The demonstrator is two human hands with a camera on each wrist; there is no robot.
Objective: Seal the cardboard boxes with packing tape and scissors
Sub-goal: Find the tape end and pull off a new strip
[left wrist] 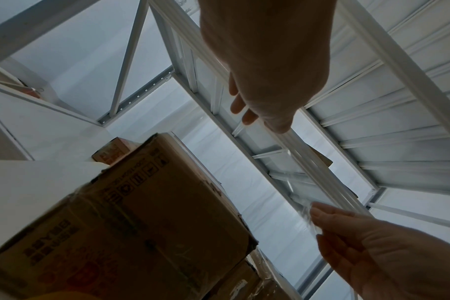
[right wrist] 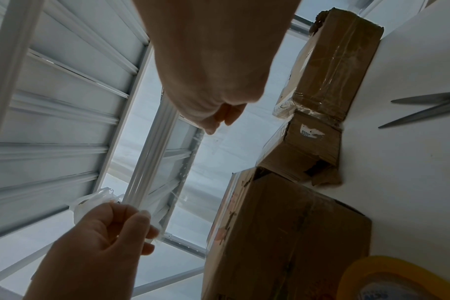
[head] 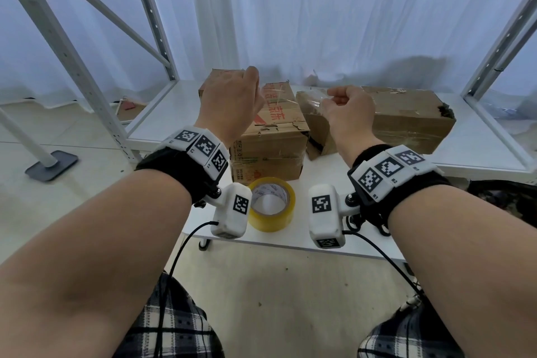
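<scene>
Two boxes (head: 270, 136) (head: 406, 119) — one tape roll (head: 271, 203) — one scissors (right wrist: 424, 109).

Both forearms are raised; the left hand (head: 232, 99) and right hand (head: 347, 109) are held with fingers curled, pinching.

red 京东 on the left cardboard box (head: 273, 125), R1, R2 on the right wristband (head: 389, 171)

Boxes (head: 270, 136): brown cardboard, matt, torn edges. Tape strip (head: 290, 99): clear glossy film. Shelf (head: 334, 229): smooth white. Scissors (right wrist: 424, 110): bare metal.
</scene>
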